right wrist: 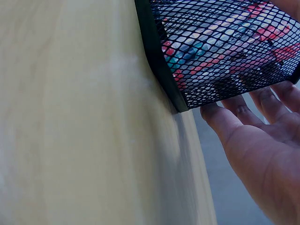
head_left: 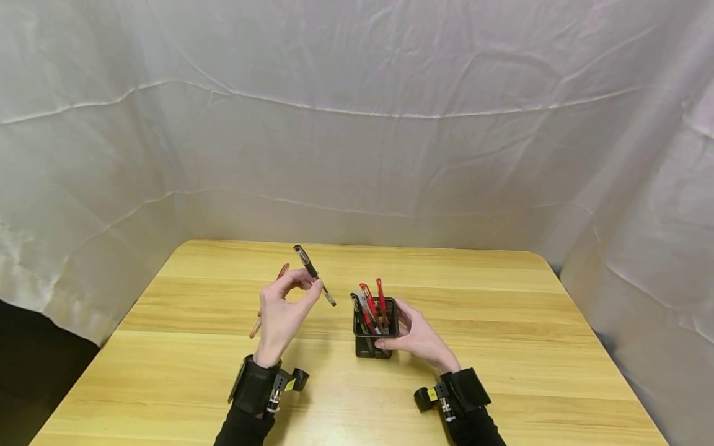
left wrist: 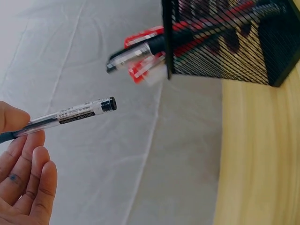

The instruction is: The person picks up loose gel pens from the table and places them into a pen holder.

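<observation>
Between thumb and fingertips, my left hand (head_left: 279, 319) pinches a black gel pen (head_left: 308, 265) at its middle. The pen slants over the table, its capped end up and to the left, to the left of the pen holder. In the left wrist view its clear barrel (left wrist: 70, 114) with a printed label shows. My right hand (head_left: 424, 342) grips the black mesh pen holder (head_left: 372, 347) from the right, thumb on the near side, fingers behind. Red pens (head_left: 380, 291) and a black pen (head_left: 355, 303) stand in the holder. A red pen (head_left: 283, 271) lies partly hidden behind my left hand.
The light wooden table (head_left: 502, 310) has rounded far corners. Pale hanging cloth (head_left: 357, 155) surrounds its back and sides. Each wrist wears a black strap with a small camera, the left one (head_left: 300, 379) and the right one (head_left: 424, 398).
</observation>
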Demonstrator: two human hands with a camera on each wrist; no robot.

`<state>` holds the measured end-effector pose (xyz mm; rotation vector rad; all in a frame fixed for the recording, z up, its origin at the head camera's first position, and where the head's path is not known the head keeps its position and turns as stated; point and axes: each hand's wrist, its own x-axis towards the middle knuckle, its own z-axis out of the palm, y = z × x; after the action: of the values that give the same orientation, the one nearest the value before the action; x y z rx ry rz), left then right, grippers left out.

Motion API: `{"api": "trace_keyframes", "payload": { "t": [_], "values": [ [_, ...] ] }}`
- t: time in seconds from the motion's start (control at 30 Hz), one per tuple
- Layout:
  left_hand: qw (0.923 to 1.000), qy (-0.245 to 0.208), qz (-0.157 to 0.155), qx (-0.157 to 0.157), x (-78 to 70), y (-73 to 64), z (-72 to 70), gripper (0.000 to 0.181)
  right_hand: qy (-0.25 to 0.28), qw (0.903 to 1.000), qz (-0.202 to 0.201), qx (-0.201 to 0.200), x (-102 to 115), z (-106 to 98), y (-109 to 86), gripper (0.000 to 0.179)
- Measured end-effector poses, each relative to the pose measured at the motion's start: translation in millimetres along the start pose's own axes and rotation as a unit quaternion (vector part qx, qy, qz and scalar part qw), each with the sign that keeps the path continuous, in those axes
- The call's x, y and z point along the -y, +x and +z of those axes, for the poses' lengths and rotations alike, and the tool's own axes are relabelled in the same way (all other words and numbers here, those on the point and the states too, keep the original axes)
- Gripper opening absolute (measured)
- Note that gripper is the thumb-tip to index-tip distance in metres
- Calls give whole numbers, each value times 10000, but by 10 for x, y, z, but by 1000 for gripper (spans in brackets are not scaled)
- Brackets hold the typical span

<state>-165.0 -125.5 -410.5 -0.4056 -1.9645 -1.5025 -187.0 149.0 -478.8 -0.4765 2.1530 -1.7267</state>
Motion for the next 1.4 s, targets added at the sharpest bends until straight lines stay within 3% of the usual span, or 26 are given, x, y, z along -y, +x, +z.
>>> {"api": "trace_keyframes", "payload": {
  "t": [0.07,0.13,0.17,0.27,0.37,0.4,0.47,0.53,0.57,0.7,0.73,0.77,0.8,0.93,0.97,1.23,1.4],
  "values": [
    [9992,-51,385,-24,130,-16,23,12,16,10000,33,-15,0,0,1,104],
    [9984,-152,536,-49,136,-23,35,13,23,10000,49,-18,0,1,2,104],
    [9972,-188,721,-82,230,-35,53,17,10,10000,42,-17,-1,-1,1,105],
    [9958,-187,886,-122,195,-40,74,20,49,10000,42,-8,2,2,3,104],
    [9946,-124,1029,-98,21,-30,82,20,42,10000,15,10,2,0,2,104],
    [9954,-79,951,-55,-106,-21,74,17,51,10000,27,3,3,0,1,104],
    [9953,17,966,-2,-180,-26,83,17,10,10000,39,-11,1,-1,-3,104],
    [9967,155,791,84,-295,-32,84,15,21,10000,62,-33,-1,1,-5,104],
    [9963,143,841,84,-132,-68,122,16,19,10000,52,-27,0,2,-5,104],
    [9952,230,944,103,-162,-103,179,16,73,9999,-70,34,6,3,-1,101],
    [9933,127,1149,53,-41,-127,227,15,87,9999,-118,58,6,2,1,100],
    [9922,108,1239,45,-41,-132,243,14,96,9998,-164,86,7,0,2,98],
    [9924,153,1221,68,-228,-110,227,12,117,9997,-193,94,9,-2,1,97],
    [9910,176,1321,141,-270,-114,255,12,150,9995,-268,117,15,-2,-1,95],
    [9922,286,1199,194,-404,-99,225,14,150,9994,-279,120,17,-3,-1,95],
    [9911,434,1224,299,-410,-127,258,23,138,9994,-297,147,8,-6,3,94],
    [9916,536,1066,496,-363,-135,276,19,205,9991,-323,180,7,-8,2,93]
  ]
}}
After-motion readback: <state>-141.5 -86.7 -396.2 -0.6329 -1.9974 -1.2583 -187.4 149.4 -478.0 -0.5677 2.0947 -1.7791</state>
